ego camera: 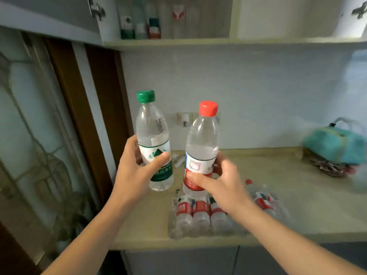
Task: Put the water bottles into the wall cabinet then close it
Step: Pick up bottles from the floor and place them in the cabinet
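Note:
My left hand grips a green-capped water bottle round its green label, upright above the counter. My right hand holds a red-capped water bottle by its red and white label, also upright and just right of the first. Below them several red-labelled bottles lie in a clear plastic wrap on the beige counter. Overhead, the wall cabinet stands open, with several bottles standing on its shelf at the left.
An open cabinet door juts out at the upper left, another at the upper right. A teal bag sits at the counter's back right. A glass-panelled door fills the left side. A wall socket is behind the bottles.

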